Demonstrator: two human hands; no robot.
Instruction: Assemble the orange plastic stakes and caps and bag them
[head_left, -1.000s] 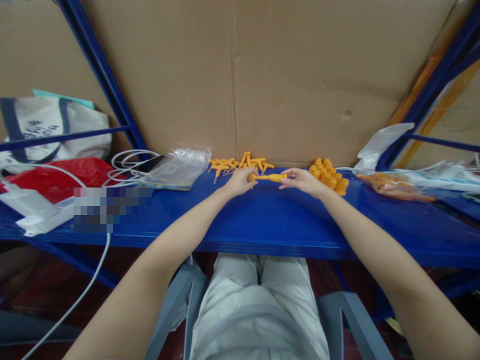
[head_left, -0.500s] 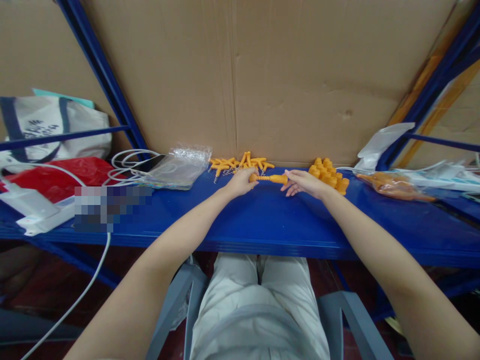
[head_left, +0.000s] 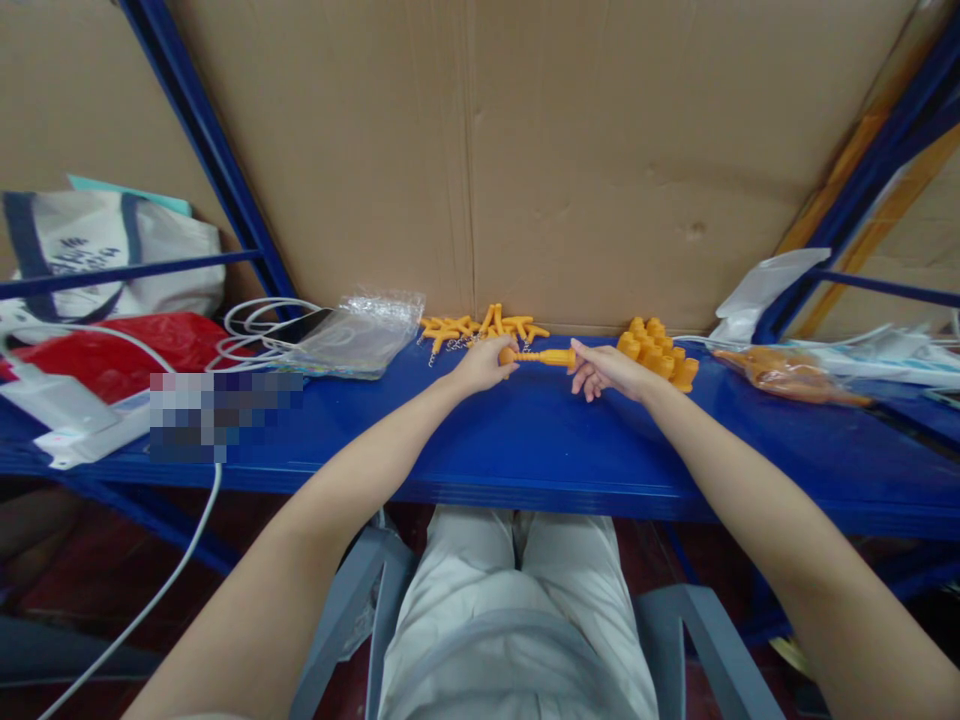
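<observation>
An orange plastic part (head_left: 551, 357) with a threaded, screw-like stem and a wider ribbed section spans the gap between my hands, roughly level above the blue shelf. My left hand (head_left: 482, 366) is closed around its rounded left end. At the wider right end, my right hand (head_left: 604, 370) pinches with thumb and forefinger, while its other fingers curl loosely below. Just behind my left hand lie several orange branched pieces (head_left: 495, 322) with thin metal coils or chains. Beyond my right hand stands a cluster of orange ribbed, cup-like parts (head_left: 652, 350).
The blue shelf (head_left: 540, 440) backs onto a cardboard wall (head_left: 555, 170). To the left are clear plastic bags (head_left: 360, 335), a white cable, a power strip (head_left: 97, 430), red plastic and a cloth bag (head_left: 165, 255). Farther right lies a clear bag of orange parts (head_left: 787, 375).
Fingers of my right hand have shifted slightly downward and curled more at the part's right end. My left hand keeps its grip in nearly the same place.
</observation>
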